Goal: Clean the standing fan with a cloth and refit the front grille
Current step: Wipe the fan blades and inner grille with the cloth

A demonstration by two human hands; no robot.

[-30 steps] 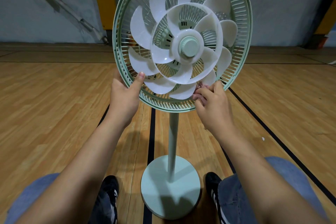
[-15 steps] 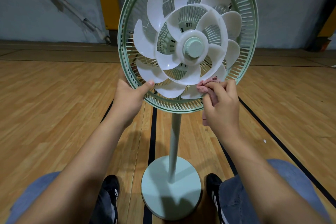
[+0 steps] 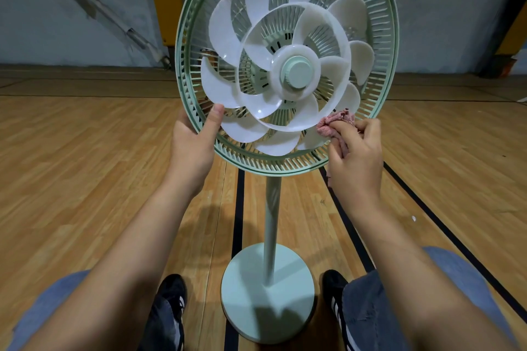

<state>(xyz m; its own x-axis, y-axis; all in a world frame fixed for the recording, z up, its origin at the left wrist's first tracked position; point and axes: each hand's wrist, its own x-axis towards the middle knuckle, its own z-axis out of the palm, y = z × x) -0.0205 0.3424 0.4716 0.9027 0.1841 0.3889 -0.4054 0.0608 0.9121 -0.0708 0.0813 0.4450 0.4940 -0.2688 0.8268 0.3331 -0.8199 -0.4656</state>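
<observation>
fan [image 3: 285, 65] top rim out of frame

Pink cloth [image 3: 332, 126] against fan blades [image 3: 273, 65]

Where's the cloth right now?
In the head view the pink cloth is bunched in the right hand, pressed at the lower right of the white blades, just inside the green rear grille.

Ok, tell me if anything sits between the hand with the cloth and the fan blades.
Nothing visible does. The front grille is off, so the white blades are exposed. The right hand holds the pink cloth right against the lower-right blades. The left hand grips the rear grille's rim on the far side, clear of the wiping.
</observation>
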